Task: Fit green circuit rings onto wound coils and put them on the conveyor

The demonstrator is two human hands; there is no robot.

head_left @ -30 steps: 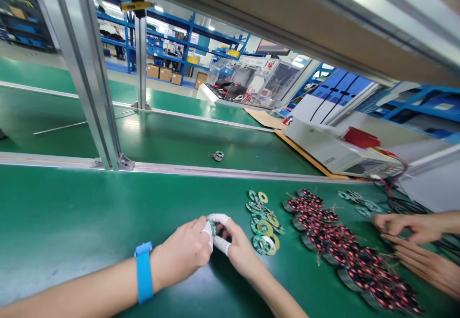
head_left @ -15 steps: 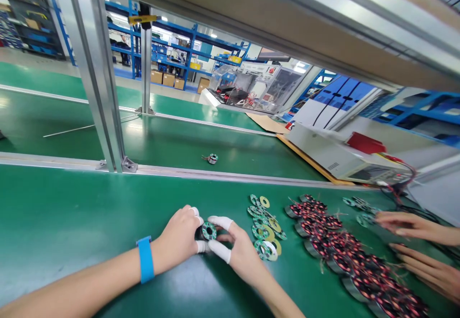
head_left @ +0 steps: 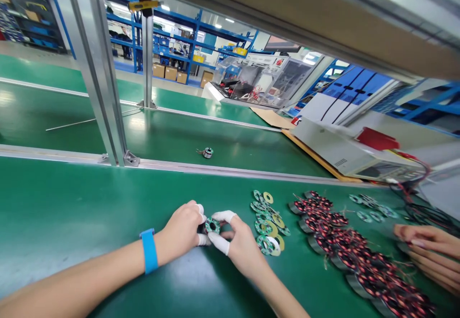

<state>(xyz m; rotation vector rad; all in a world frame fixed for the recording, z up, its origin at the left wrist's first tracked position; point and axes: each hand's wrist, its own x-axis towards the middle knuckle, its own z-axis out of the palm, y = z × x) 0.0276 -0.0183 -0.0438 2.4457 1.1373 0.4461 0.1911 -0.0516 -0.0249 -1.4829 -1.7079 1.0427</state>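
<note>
While both hands meet over the green table (head_left: 72,212), the scene reads as follows.

Left hand: the left hand (head_left: 181,231), with a blue band (head_left: 149,251) at its wrist, has white-capped fingers (head_left: 200,208) pinching the left side of a small round dark coil topped by a green ring-shaped board (head_left: 212,225).
Right hand: the right hand (head_left: 240,243) has white-capped fingers (head_left: 219,242) pinching the same coil from the right, thumb below and forefinger above.
Coil: it sits between the two hands, just above the table, left of the pile of loose boards.
Loose boards: a cluster of flat green and yellow ring-shaped boards (head_left: 268,224) lies on the table just right of the right hand.
Wound coils: a long heap of dark round coils with red and copper wire (head_left: 352,255) lies right of the loose boards.
Stray coil: one small coil with loose wires (head_left: 207,152) lies alone on the far green belt (head_left: 215,140), beyond the aluminium rail (head_left: 230,170), well apart from the hands.
Other person: two bare hands of a co-worker (head_left: 427,248) rest at the right end of the heap.
</note>
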